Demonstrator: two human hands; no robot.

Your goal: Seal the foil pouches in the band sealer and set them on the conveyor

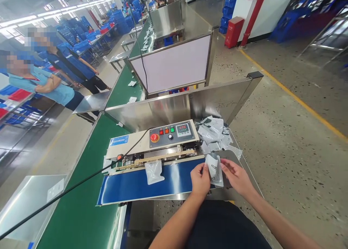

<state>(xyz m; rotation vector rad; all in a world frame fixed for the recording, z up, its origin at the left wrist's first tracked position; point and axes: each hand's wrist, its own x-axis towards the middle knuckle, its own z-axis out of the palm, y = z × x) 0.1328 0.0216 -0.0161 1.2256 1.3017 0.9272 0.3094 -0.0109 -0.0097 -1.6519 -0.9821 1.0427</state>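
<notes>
Between my two hands is a white plastic pouch [214, 171] with dark print, upright at the right end of the sealing machine's blue belt [122, 187]. My left hand [200, 180] pinches its left edge near the top. The fingers of my right hand [237, 176] are closed on its upper right edge. Just behind stands a band sealer [152, 142] with a red knob, lit buttons and a digital display. Another pouch [154, 171] hangs from the sealer's band over the blue belt, left of my hands.
Several white pouches [213, 133] lie heaped behind the sealer's right end. A green conveyor belt [81, 191] runs along the left. A steel partition [174, 107] rises behind the machine. A black cable [81, 183] crosses the left side. Two people [46, 82] stand beyond the conveyor.
</notes>
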